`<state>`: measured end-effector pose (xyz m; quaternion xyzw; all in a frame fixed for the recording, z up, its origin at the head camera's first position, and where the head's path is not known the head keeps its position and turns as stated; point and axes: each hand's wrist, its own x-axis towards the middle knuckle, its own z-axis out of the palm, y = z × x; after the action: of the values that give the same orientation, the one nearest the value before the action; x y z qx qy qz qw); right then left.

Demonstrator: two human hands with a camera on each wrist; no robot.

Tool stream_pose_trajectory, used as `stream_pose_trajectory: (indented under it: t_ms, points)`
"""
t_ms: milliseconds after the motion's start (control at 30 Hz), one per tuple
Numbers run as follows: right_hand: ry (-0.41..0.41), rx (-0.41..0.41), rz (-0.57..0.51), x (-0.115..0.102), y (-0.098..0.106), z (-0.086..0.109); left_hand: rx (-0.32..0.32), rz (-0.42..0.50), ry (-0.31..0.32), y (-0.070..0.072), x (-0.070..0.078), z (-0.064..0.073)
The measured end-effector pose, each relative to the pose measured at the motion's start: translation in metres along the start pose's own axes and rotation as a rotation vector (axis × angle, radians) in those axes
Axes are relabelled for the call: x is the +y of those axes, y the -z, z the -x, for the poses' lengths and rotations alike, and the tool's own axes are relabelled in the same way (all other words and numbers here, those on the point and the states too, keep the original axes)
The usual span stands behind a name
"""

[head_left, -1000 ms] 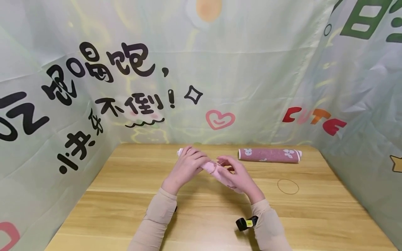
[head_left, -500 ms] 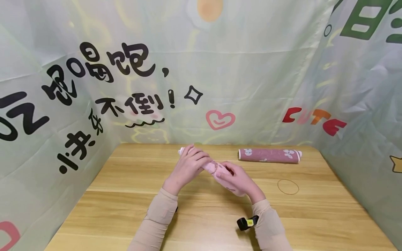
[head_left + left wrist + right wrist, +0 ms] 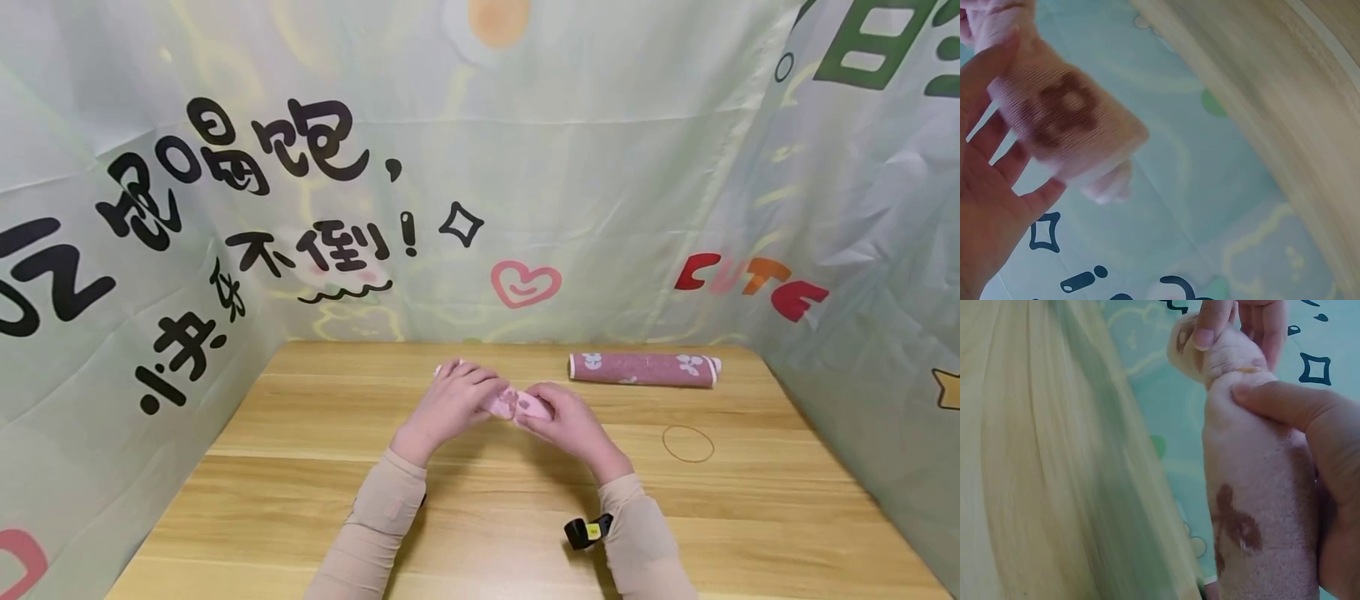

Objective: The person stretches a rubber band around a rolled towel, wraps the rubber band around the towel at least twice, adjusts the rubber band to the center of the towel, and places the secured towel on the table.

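Note:
A rolled light pink towel [image 3: 531, 406] with brown flower prints is held above the middle of the table. A thin yellowish rubber band [image 3: 1247, 369] circles its narrowed waist in the right wrist view. My left hand [image 3: 448, 408] grips the roll left of the band, fingers over the top, and the towel's end [image 3: 1072, 125] sticks out past it in the left wrist view. On the other side of the band, my right hand [image 3: 573, 429] holds the roll, with the thumb [image 3: 1272, 400] pressed along it close to the band.
Toward the back right of the wooden table [image 3: 300, 500] lies a rolled mauve towel [image 3: 645, 370] with pale flowers. In front of it is a loose rubber band [image 3: 663, 440]. Printed cloth walls [image 3: 600, 183] stand behind and at both sides.
A second ago my right fingers had a strand of the rubber band drawn out; now they hold the towel beside it. The roll's right end, earlier slanting toward me, has turned more level.

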<state>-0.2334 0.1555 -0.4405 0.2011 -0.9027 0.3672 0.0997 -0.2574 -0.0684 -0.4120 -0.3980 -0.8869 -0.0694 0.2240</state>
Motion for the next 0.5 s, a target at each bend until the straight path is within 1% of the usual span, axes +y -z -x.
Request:
stream_pose_trajectory:
  t_ms: [100, 200, 300, 433, 500]
  points:
    - [0.052, 0.03, 0.102, 0.0012, -0.0008, -0.0002, -0.035, 0.01, 0.015, 0.0003, 0.0011, -0.0003]
    - [0.09, 0.048, 0.166, 0.0015, -0.0015, -0.0001, -0.05, 0.01, 0.021, 0.0, 0.0019, -0.0002]
    - [0.121, 0.065, 0.199, 0.0013, -0.0021, 0.0004, -0.069, 0.019, 0.033, -0.0007, 0.0025, -0.0003]
    - [0.145, 0.098, 0.209, 0.0012, -0.003, 0.0008, -0.096, 0.032, 0.063, -0.0014, 0.003, -0.0001]
    - [0.153, 0.117, 0.21, 0.0008, -0.0037, 0.0011, -0.098, 0.034, 0.074, -0.0015, 0.0032, 0.0001]
